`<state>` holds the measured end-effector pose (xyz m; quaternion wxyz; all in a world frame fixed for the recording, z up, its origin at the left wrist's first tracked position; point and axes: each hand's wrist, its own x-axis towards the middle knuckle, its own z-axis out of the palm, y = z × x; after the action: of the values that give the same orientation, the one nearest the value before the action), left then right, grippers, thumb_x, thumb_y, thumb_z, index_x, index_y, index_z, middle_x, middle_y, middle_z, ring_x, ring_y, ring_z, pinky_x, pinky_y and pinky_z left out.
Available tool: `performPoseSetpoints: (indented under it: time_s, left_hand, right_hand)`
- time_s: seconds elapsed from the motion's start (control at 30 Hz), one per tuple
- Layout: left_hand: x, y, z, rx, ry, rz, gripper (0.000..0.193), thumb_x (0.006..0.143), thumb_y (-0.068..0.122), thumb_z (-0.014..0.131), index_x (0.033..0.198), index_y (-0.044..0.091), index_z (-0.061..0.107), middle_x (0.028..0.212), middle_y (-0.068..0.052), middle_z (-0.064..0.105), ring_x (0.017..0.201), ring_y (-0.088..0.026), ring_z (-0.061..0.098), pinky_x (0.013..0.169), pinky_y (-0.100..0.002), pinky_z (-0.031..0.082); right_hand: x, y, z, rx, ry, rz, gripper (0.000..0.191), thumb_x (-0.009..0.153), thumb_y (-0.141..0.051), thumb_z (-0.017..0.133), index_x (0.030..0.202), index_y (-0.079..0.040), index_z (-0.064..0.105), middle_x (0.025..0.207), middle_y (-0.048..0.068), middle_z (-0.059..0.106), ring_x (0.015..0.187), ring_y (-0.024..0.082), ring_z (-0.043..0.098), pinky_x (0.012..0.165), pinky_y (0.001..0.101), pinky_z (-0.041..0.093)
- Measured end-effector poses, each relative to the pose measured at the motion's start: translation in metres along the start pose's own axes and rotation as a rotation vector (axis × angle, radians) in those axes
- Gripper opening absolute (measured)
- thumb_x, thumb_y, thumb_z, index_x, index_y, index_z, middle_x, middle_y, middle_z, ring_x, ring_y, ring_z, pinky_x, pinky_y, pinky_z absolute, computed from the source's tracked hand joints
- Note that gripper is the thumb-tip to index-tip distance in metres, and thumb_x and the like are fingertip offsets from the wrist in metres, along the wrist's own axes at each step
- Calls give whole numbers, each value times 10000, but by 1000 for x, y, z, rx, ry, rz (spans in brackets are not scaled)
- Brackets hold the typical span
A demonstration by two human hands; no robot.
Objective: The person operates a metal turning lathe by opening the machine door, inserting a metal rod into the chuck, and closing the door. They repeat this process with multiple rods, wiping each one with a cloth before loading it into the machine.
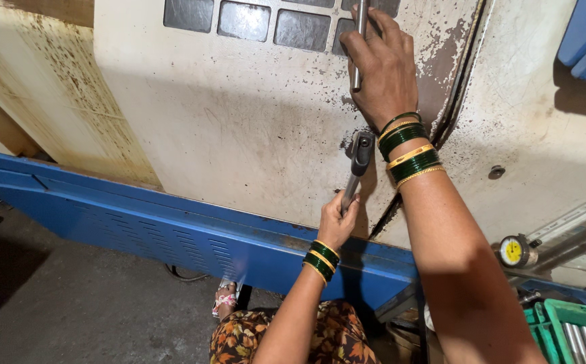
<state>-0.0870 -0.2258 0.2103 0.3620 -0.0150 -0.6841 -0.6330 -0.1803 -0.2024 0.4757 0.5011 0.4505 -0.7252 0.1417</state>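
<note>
Both fists clenched: right hand (pixel 384 71) high on door handle (pixel 358 47), left hand (pixel 336 219) gripping its lower end; door seam beside it appears shut.

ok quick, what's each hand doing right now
left hand: closed on the lower end of the door handle
right hand: closed on the vertical metal bar

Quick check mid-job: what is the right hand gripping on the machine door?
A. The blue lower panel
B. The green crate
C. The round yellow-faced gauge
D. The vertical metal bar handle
D: the right hand is closed around the vertical metal bar handle on the cream door, far from the gauge.
</note>
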Motion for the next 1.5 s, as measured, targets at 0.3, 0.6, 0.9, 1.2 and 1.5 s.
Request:
performPoseSetpoints:
  time_s: [0.3, 0.6, 0.9, 1.2, 1.5]
  left_hand:
    - [-1, 2, 1, -5, -6, 2, 92, 991, 123, 636, 999, 33, 653, 620, 13, 379, 574, -69, 360, 516, -277, 336]
    - [-2, 3, 0, -19, -1, 3, 90, 985, 111, 634, 1004, 28, 660, 621, 21, 392, 579, -64, 364, 518, -273, 337]
    - [-2, 4, 1, -6, -4, -2, 85, 981, 111, 635, 1001, 31, 656, 618, 9, 401, 577, -67, 375, 522, -274, 354]
    - [-2, 4, -1, -9, -5, 15, 85, 980, 110, 636, 997, 28, 653, 622, 4, 418, 581, -69, 380, 524, -276, 360]
    - [-2, 4, -1, 5, -7, 4, 90, 986, 114, 637, 992, 25, 651, 614, -6, 401, 577, -73, 369, 520, -277, 356]
  right_hand:
    - [-1, 0, 1, 8, 31, -5, 352, 915, 1, 762, 1215, -162, 676, 1373, 73, 684, 1395, 296, 487, 1089, 483, 411]
    - [-4, 0, 0, 10, 27, -3, 346, 913, 18, 750, 1205, -151, 673, 1391, 93, 671, 1389, 307, 488, 1079, 476, 418]
    - [-3, 1, -1, 0, 29, -14, 314, 940, 14, 743, 1200, -146, 670, 1383, 79, 684, 1399, 302, 493, 1080, 475, 410]
    - [-4, 0, -1, -6, 28, -21, 293, 960, 5, 725, 1211, -137, 670, 1408, 88, 669, 1407, 302, 486, 1098, 473, 398]
    - [-4, 0, -2, -5, 38, -29, 265, 974, -1, 720, 1198, -134, 670, 1416, 83, 667, 1399, 308, 490, 1101, 467, 397]
